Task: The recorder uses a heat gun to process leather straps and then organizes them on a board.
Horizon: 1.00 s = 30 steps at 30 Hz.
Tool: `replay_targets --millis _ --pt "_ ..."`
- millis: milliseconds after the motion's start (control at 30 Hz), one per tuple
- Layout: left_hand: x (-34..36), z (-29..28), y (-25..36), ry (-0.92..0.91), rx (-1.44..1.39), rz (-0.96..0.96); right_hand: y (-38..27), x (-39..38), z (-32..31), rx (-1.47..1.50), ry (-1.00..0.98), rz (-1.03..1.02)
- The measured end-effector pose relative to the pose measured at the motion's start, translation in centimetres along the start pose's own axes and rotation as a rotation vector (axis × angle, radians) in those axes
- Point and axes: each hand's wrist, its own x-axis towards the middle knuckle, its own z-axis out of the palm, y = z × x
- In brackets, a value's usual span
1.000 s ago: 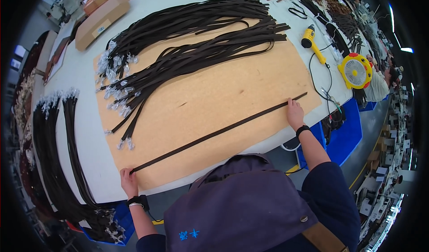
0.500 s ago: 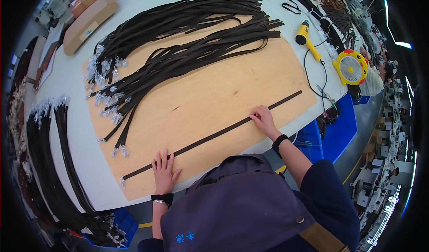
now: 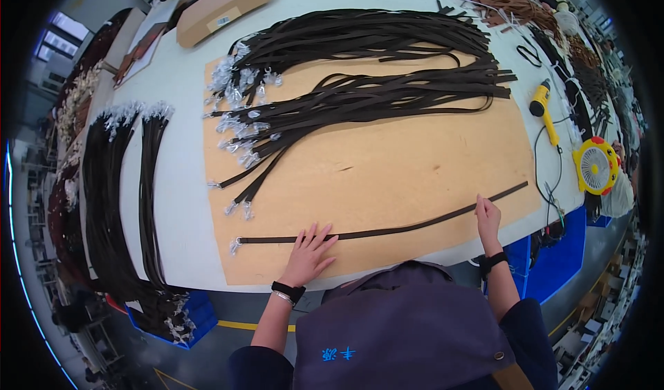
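A long, narrow dark strap point(image 3: 408, 226) lies near the front of the tan board point(image 3: 387, 162). Clear plastic wraps the fitting point(image 3: 236, 244) at its left end. My left hand point(image 3: 310, 257) rests flat with fingers spread, its fingertips over the strap not far from that fitting. Toward the other end, my right hand point(image 3: 488, 218) is closed, thumb and fingers pinching the strap, whose free tip sticks out to the right. Between my hands the strap curves gently. Farther back lie two bundles of similar straps point(image 3: 408, 86), plastic-wrapped ends at the left.
More dark straps point(image 3: 111, 196) hang over the table's left edge toward a blue bin point(image 3: 200, 324). At the right are a yellow heat-gun-like tool point(image 3: 543, 106) with a cord, a yellow fan point(image 3: 596, 166) and another blue bin point(image 3: 560, 258). A cardboard box point(image 3: 225, 10) sits at the back left.
My right hand has slid along the strap toward its right end. The strap, straight before, now bows. My left hand still lies flat on it, and the whole view has turned.
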Motion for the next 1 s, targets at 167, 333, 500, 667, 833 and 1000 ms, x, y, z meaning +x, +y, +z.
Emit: replay_targets --millis 167,333,500,667,833,1000 --pt "3.1 -4.5 -5.0 0.421 -0.098 -0.307 -8.2 2.9 5.1 0.022 -0.269 -0.178" --pt "8.8 -8.0 -9.4 0.563 0.04 -0.399 -16.0 7.0 12.5 0.074 -0.443 -0.472" --pt "11.4 -7.0 -12.7 0.33 0.217 -0.574 -22.2 11.7 19.1 -0.1 -0.306 -0.778" --pt "13.2 -9.3 -17.6 0.384 0.36 -0.424 -21.5 16.7 23.7 -0.33 -0.355 -0.786" --pt "16.1 -11.1 -19.8 0.42 0.159 -0.441 -21.9 19.5 24.8 -0.29 -0.36 -0.84" --pt "17.4 -12.9 -19.3 0.563 -0.078 -0.591 -23.9 19.0 23.8 -0.085 -0.406 -0.832"
